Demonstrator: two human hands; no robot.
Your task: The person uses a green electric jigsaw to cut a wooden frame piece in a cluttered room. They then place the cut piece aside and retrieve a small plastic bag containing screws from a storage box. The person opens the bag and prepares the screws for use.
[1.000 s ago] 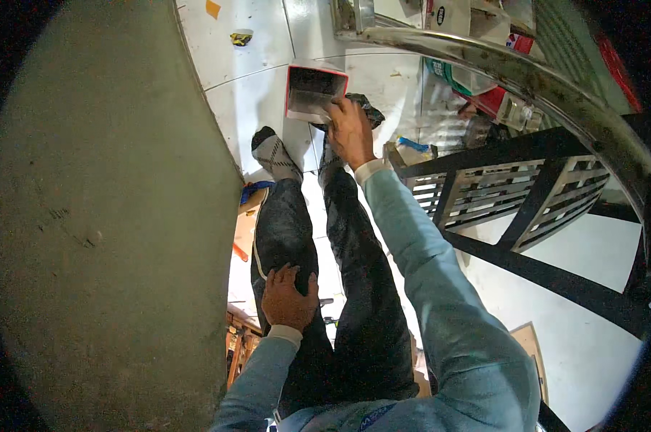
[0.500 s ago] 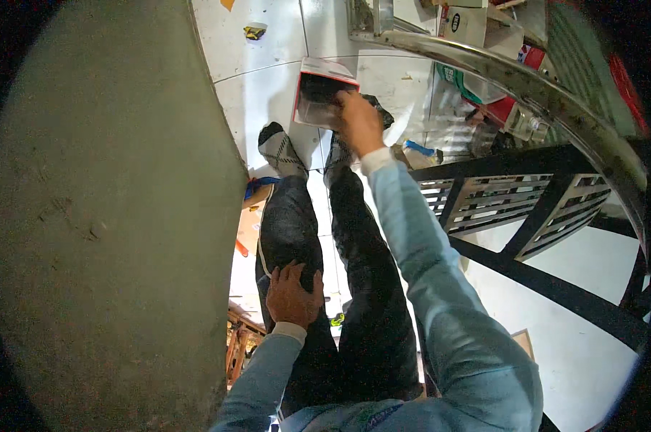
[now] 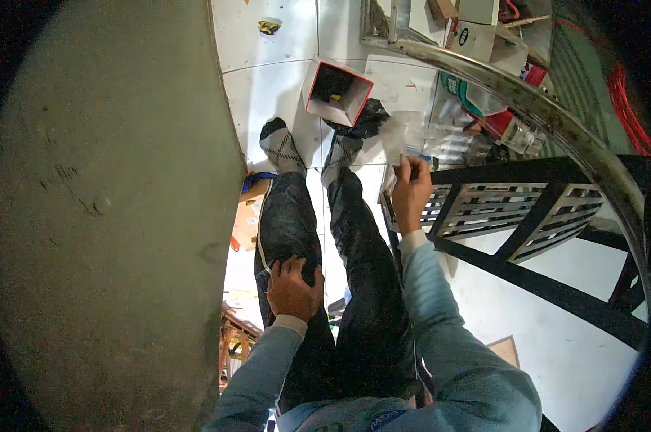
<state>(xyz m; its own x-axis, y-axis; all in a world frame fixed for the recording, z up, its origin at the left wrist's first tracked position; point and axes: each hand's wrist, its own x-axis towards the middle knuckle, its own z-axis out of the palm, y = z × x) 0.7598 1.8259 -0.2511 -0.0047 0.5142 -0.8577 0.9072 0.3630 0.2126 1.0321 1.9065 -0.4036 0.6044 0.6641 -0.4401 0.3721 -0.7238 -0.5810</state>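
Observation:
My right hand [image 3: 413,189] pinches a thin, see-through plastic bag [image 3: 401,135] between thumb and fingers, raised above the black slatted rack's near-left corner; the bag is smeared by motion. Beyond my feet stands an open-topped box [image 3: 333,114] with a red rim and white sides. Its inside is dark, with a small yellow thing at the bottom. A crumpled black plastic bag [image 3: 368,121] lies against the box's right side. My left hand [image 3: 294,289] rests on my left thigh, its fingers spread on the black trousers.
A large grey-green panel [image 3: 109,216] fills the left side. On the right are a black slatted rack [image 3: 498,205] and a curved metal tube [image 3: 556,108]. Behind the tube lie several boxes, clear containers and a coil of red wire [image 3: 624,108]. A small yellow-black wrapper [image 3: 269,27] lies on the white tiles.
My right hand has come out of the box and moved right and nearer, carrying the clear plastic bag. The box now tips differently and shows its inside. My left hand stays on the thigh.

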